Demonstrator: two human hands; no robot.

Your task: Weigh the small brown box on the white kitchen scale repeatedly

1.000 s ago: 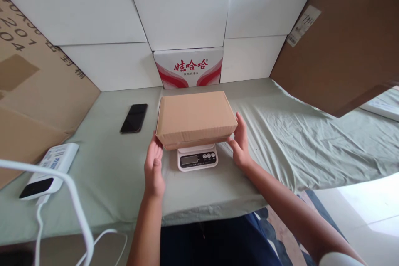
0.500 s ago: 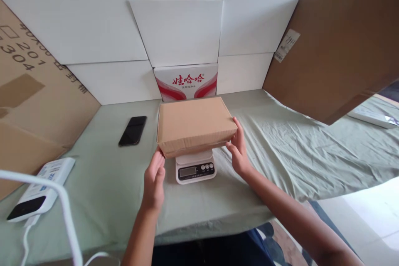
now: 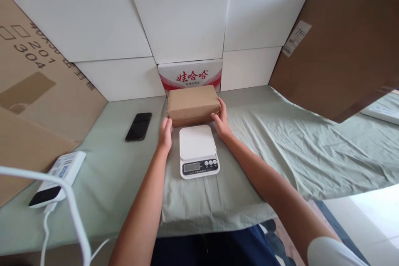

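Note:
A closed brown cardboard box (image 3: 193, 104) is gripped at its two near corners, my left hand (image 3: 165, 134) on one side and my right hand (image 3: 222, 119) on the other. It sits just behind a white kitchen scale (image 3: 196, 143), in front of the printed white carton (image 3: 199, 75). The scale's weighing plate is bare, and its small display and round buttons face me. Whether the box's underside fully rests on the cloth is hidden from view.
White boxes (image 3: 181, 27) are stacked along the back. Large brown cartons stand at left (image 3: 34, 91) and right (image 3: 336, 45). A black phone (image 3: 139, 126) and a white power bank (image 3: 59, 178) with a white cable (image 3: 73, 212) lie on the green cloth (image 3: 124, 199).
Both hands have carried the cardboard box away from me, off the scale and toward the back. The scale's plate, covered before, is now visible. The view has shifted slightly.

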